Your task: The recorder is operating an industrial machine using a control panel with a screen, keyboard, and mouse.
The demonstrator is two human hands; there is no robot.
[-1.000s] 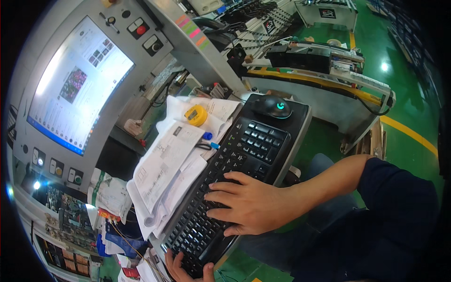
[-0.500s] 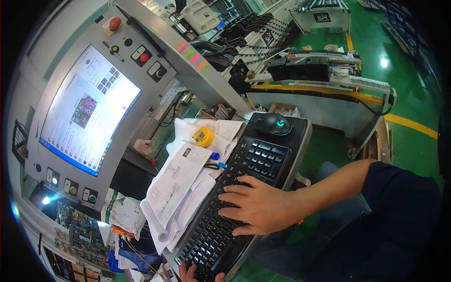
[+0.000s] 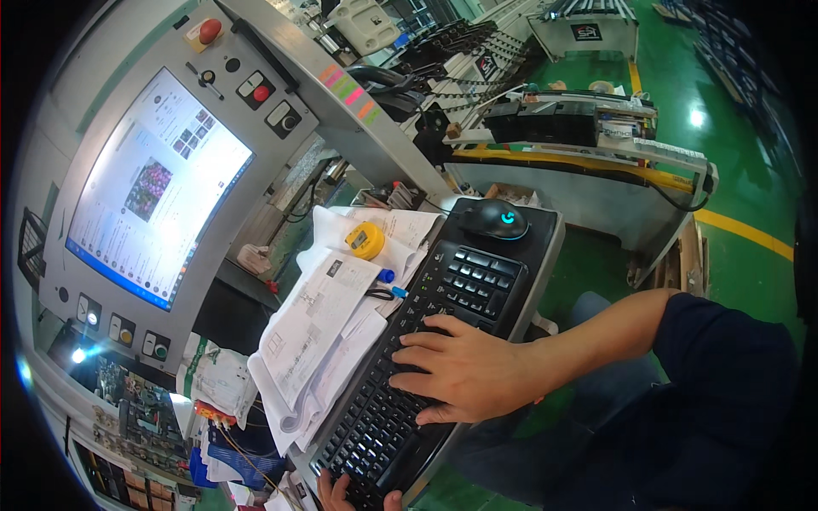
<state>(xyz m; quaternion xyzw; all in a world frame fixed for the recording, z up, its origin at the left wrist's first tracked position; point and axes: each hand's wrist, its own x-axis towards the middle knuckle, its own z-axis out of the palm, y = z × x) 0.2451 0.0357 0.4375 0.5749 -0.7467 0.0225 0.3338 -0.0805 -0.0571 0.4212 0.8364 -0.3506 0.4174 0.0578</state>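
Note:
A black keyboard [image 3: 365,434] lies slanted along a narrow shelf. My right hand [image 3: 464,368] rests over the keys near its middle, fingers spread and holding nothing. At the bottom edge, my left hand [image 3: 339,494] reaches the keyboard's near left end; only its fingertips and thumb show, set apart on the keys. A black mouse [image 3: 496,219] with a glowing blue mark sits beyond the number pad, touched by neither hand. To the left, a lit monitor [image 3: 158,187] in a grey control panel displays a page with text and small pictures.
Printed drawings [image 3: 311,319] lie beside the keyboard, with a yellow tape measure [image 3: 365,240] and a blue-capped item [image 3: 386,276] on top. The panel carries a red push button [image 3: 210,31]. Behind the shelf stands a machine bench [image 3: 545,123] on a green floor [image 3: 741,264].
The view has shifted slightly, so the monitor and papers sit a little further left and higher. Both hands stay on the keyboard, and a bit more of the left fingers shows.

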